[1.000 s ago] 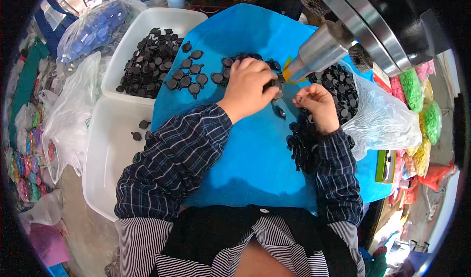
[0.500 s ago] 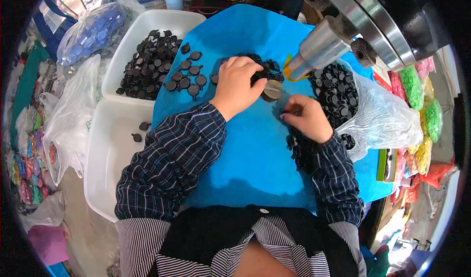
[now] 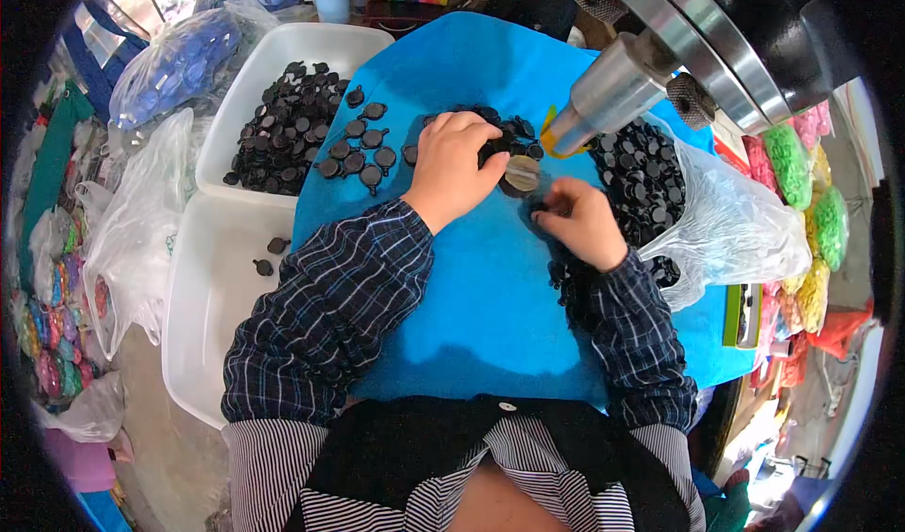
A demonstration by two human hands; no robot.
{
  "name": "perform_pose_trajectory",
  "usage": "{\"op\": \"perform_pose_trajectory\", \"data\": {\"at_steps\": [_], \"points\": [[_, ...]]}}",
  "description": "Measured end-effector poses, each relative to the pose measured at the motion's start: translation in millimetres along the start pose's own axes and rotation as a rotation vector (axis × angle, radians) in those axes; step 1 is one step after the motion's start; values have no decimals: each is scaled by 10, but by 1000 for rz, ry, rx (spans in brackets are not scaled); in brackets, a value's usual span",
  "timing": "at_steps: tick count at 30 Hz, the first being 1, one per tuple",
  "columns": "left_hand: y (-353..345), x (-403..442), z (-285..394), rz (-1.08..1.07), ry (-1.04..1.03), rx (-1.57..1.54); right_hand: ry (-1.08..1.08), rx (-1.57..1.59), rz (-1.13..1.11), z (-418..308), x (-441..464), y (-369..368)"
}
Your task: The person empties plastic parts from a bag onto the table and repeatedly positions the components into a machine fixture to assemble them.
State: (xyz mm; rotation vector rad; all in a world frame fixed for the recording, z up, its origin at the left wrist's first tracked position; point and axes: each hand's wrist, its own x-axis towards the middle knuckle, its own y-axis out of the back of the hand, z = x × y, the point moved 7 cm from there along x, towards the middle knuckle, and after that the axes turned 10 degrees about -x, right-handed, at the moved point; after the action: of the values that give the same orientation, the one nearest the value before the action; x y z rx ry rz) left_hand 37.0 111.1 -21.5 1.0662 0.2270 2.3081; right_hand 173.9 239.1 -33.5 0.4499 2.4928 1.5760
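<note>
My left hand rests palm down on the blue cloth, fingers bent over black round pieces; whether it grips one is hidden. Just right of its thumb is a round metal disc under the machine's metal tip. My right hand is right of and below the disc, thumb and forefinger pinched at a small dark thing that I cannot make out. Loose black pieces lie left of my left hand. A heap of black pieces lies beyond my right hand.
At the left stand a white tray with many black pieces and a second white tray holding a few. The machine head hangs at the upper right. A clear plastic bag lies at the right, a green box below it.
My left hand has shifted slightly left, uncovering the disc. My right hand has moved left and down from beside the machine tip.
</note>
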Motion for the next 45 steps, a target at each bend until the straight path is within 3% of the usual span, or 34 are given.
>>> {"op": "perform_pose_trajectory", "data": {"at_steps": [3, 8, 15, 22, 24, 26, 27, 29, 30, 32, 34, 37, 38, 40, 42, 45], "points": [[-8, 6, 9, 10, -2, -9, -85, 942, -42, 295, 38, 10], [-14, 4, 9, 8, -12, -5, 8, 1142, 50, 219, 166, 27], [-13, -5, 21, 18, -16, -9, 121, 875, 161, 219, 273, -58], [98, 61, -41, -7, 14, 3, 50, 659, 186, 317, 170, 46], [185, 160, 3, -70, -100, 93, 38, 618, 213, 299, 3, 156], [222, 283, 31, -109, -187, 144, 203, -88, 241, -60, -325, 326], [125, 313, 58, -267, -272, 209, 200, -90, 255, -161, -471, 333], [-82, 315, 76, -579, -437, 334, 353, -459, 212, -465, -747, 188], [-142, 400, 93, -580, -446, 335, 349, -461, 219, -488, -833, 142], [-573, 449, 20, -1013, -279, 329, 279, -527, 190, -451, -935, 5], [-669, 400, -49, -1227, -191, 334, 244, -555, 186, -409, -879, -97], [-740, 325, -105, -1280, -140, 237, 169, -618, 299, -289, -652, -108], [-721, 231, -168, -1282, -141, 238, 168, -617, 300, -247, -541, -150], [-363, 138, -220, -830, -276, 262, 134, -584, 365, -172, -322, -168], [6, 13, -317, -716, -338, 225, 118, -565, 396, -130, -140, -177], [632, -108, -662, -645, -243, 292, 112, -409, 424, -91, 40, -179]]}}
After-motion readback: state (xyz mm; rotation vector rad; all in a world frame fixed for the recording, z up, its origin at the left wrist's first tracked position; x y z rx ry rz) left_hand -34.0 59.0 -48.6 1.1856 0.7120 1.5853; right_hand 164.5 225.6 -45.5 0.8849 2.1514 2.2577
